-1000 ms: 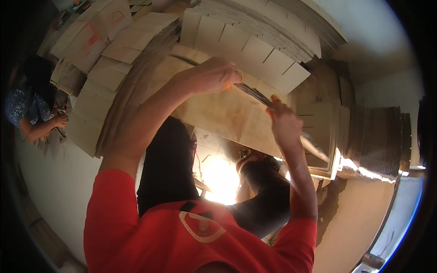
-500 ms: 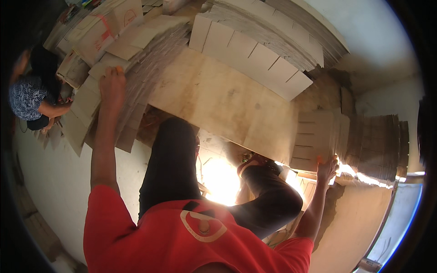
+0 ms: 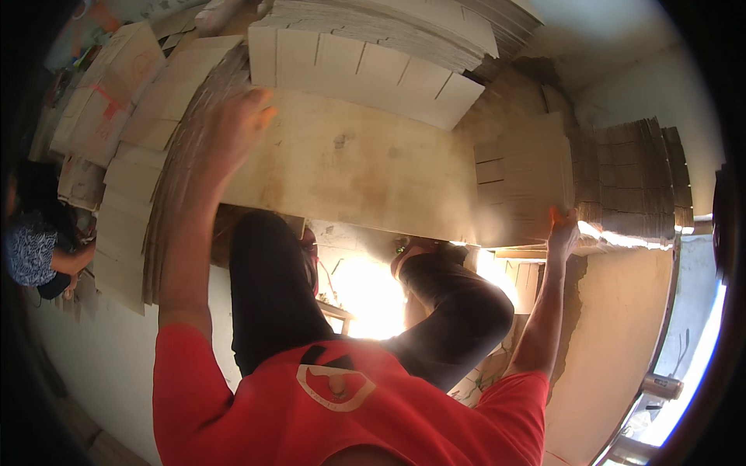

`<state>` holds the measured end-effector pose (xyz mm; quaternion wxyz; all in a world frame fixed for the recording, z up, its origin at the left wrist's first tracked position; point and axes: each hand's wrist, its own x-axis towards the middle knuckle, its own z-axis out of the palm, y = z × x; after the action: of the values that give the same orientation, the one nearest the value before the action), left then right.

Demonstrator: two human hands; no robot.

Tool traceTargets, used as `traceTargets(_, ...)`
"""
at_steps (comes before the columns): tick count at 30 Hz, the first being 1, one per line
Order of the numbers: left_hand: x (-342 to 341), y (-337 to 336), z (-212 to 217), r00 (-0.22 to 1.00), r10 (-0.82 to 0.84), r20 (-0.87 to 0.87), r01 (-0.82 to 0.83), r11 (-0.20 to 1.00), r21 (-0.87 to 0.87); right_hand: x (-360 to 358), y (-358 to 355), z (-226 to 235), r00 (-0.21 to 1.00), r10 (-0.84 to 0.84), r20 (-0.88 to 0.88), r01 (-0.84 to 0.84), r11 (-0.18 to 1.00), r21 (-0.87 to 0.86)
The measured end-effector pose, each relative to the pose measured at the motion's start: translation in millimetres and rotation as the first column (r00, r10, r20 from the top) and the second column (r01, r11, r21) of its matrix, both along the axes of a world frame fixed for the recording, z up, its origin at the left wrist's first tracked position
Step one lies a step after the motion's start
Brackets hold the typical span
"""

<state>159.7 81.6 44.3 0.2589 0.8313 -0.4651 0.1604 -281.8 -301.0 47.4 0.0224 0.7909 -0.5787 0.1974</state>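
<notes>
Two arms: Set wide apart, they belong to a person in a red shirt [image 3: 342, 396] and dark trousers [image 3: 272, 287] at a wooden desk [image 3: 350, 163].

Left hand: Blurred, the left hand [image 3: 235, 120] appears where the desk's left end meets a tall cardboard pile [image 3: 163, 116]. Its fingers curve inward, tips tinted orange; whether they pinch anything, or the hand touches the pile, cannot be told.

Right hand: At the near right corner of a slotted cardboard stack [image 3: 517, 182], the right hand [image 3: 563, 229] has an orange-tipped digit pointing up. The corner probably offers the easiest edge to grip; whether its fingers pinch a sheet or merely rest there is unclear.

Slotted stack: It lies at the right end of the desk, some of its cut lines showing on the left side, its upper part blurred.

Far side: More slotted sheets [image 3: 361, 66] lie across the back, their cuts aligned, perhaps to keep like pieces together.

Bare middle: Piles flank the open wood, seemingly arranged to stay within arm's reach.

Far left: A co-worker's patterned sleeve [image 3: 31, 248] shows beyond the pile.
</notes>
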Motion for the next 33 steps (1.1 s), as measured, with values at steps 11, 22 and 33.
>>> traceTargets(11,6,-278,-57,0.932,-0.216,0.292,0.227,0.974,-0.003,103,64,25,0.395,0.173,0.902,-0.271,0.960,-0.065)
traceTargets(22,10,-275,-61,0.817,-0.452,0.357,0.526,0.839,-0.142,144,87,19,0.468,0.299,0.831,-0.322,0.934,-0.154)
traceTargets(33,-48,-242,-53,0.755,-0.656,-0.026,0.656,0.752,0.067,152,105,14,0.717,0.492,0.494,-0.381,0.870,-0.314)
